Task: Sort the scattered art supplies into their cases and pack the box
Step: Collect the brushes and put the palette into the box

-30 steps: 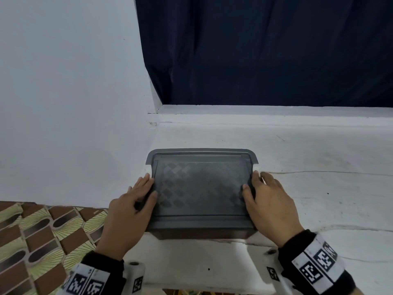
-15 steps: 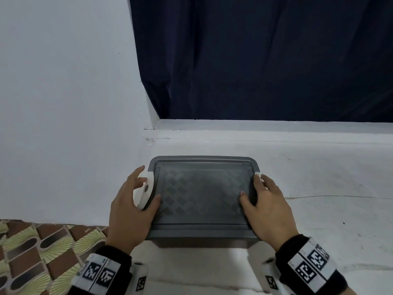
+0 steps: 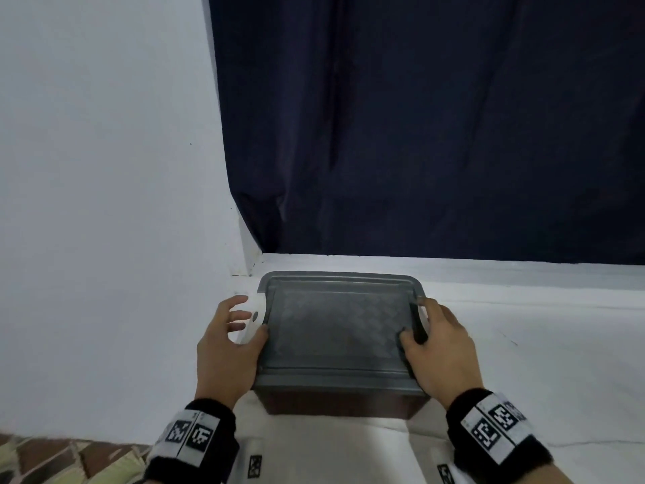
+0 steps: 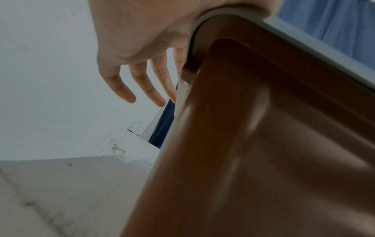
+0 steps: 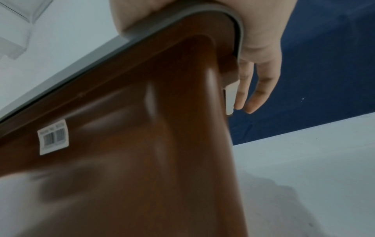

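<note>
Glossy plastic box (image 5: pixel 142 144), matt lid (image 3: pixel 335 326).

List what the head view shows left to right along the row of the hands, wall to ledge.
White wall → left hand → white left latch, flipped outward → grey box lid → right hand, thumb on the lid → bare white ledge.

The right hand (image 5: pixel 257 52) rests on the brown box's (image 5: pixel 142 144) grey lid (image 5: pixel 237 20), fingers (image 5: pixel 261 91) hanging beside a white latch (image 5: pixel 230 97).
</note>
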{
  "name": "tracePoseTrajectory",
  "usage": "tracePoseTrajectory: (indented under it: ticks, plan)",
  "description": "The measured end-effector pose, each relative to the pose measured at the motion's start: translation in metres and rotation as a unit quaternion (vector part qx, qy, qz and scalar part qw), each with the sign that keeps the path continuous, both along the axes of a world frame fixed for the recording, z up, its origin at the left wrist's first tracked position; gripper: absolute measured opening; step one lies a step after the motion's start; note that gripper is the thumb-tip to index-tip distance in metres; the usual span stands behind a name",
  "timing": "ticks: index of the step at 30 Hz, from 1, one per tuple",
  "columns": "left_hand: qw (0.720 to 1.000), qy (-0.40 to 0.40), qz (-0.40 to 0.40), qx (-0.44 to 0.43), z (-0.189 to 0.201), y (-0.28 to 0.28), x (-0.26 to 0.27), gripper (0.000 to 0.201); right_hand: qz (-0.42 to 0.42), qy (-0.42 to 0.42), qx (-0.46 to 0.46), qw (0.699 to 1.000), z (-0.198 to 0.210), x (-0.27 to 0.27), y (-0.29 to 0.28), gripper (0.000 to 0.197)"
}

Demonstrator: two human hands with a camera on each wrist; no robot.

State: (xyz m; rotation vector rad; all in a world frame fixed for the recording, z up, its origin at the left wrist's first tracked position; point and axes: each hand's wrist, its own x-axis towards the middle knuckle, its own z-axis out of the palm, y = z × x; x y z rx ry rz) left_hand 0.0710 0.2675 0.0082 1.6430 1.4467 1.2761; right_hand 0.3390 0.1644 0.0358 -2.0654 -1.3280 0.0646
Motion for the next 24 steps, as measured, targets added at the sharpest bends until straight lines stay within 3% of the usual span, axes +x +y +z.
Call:
tracePoseTrajectory:
  ticks: [12, 24]
  plan:
    - [0.999, 0.01, -0.033, 0.005, -0.004, 0.117, 0.028, 0.039, 0.004, 0.008, 0.013, 1.0, -0.006, 0.036, 0.11, 0.045]
    - [0.999, 0.03, -0.023, 0.032, -0.005, 0.123, 0.031, 0.032, 0.005, 0.015, 0.02, 1.0, -0.01, 0.042, 0.118, 0.039]
